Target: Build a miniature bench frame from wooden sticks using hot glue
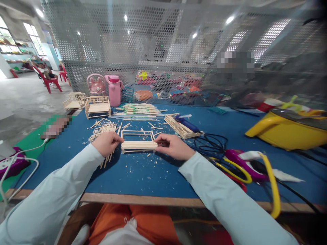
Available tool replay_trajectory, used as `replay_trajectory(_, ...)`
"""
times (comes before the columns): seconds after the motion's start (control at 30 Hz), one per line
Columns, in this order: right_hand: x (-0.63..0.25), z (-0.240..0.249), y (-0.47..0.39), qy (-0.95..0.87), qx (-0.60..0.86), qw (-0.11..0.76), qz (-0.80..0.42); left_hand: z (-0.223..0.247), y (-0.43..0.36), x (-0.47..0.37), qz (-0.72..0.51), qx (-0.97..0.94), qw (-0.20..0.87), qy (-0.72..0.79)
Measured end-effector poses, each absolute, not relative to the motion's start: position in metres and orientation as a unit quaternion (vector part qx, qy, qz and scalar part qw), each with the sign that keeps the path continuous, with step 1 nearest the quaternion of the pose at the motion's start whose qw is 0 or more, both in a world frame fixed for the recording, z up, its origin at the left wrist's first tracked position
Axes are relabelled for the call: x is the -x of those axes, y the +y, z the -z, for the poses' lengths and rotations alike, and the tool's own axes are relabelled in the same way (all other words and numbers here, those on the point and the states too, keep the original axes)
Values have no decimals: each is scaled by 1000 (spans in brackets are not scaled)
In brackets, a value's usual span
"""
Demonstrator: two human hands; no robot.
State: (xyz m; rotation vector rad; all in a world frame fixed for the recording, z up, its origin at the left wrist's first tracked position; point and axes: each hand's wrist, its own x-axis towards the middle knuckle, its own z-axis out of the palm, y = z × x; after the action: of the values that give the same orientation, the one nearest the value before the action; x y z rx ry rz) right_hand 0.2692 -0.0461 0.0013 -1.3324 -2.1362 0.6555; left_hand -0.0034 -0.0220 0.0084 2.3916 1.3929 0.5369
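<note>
A perforated metal screen (143, 44) is standing behind the blue surface (153, 180), and a pink bottle (114, 91) is standing near its foot, towards the left. The wooden frame (139, 145) is lying lengthwise between the two hands, over the middle of the surface, its row of pale sticks facing the near side and its open rectangle rising on the far side. The left hand (106, 143) is pinching the frame's left end with its fingertips, while the right hand (176, 147) is gripping the right end between thumb and fingers. Both forearms are reaching in from the near corners and slanting towards each other, palms facing inward, with light blue sleeves (217, 190) covering them to the wrists. Loose sticks (108, 127) are lying around the left hand, partly beneath it. Two small wooden chairs (98, 107) are standing at the far left, and bundled sticks (140, 109) are lying beyond the frame. A blue tool (189, 124) is resting across a wooden piece (177, 126), beyond the right hand.
</note>
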Motion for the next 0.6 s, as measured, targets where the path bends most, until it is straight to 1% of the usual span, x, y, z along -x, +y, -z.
replay_trajectory(0.1, -269, -1, -46, -784, 493, 272, -262, -12, -29, 0, -184, -839, 137, 494)
replay_trajectory(0.23, -268, -2, -46, -779, 493, 276, -271, -12, -37, -8, -171, -844, 68, 504)
replay_trajectory(0.43, -267, -3, -47, -774, 498, 280, -273, -5, -43, -15, -180, -828, 31, 530)
replay_trajectory(0.6, -266, -5, -47, -775, 501, 272, -272, -3, -46, -18, -171, -838, -14, 517)
